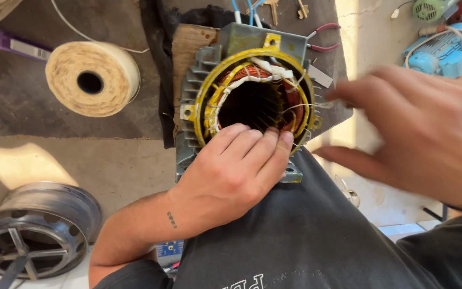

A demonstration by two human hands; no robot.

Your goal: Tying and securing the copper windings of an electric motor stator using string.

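Down on the lap, the grey metal motor stator with copper windings (241, 96) sits upright; left hand (231, 171) presses fingertips on its yellow rim, right hand (429, 134) hovers beside, spread wide, empty.

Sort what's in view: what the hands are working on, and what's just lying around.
In hand: stator, its copper windings, left hand, right hand.

Lying about: twine spool, pliers, keys, metal reel, blue motor.
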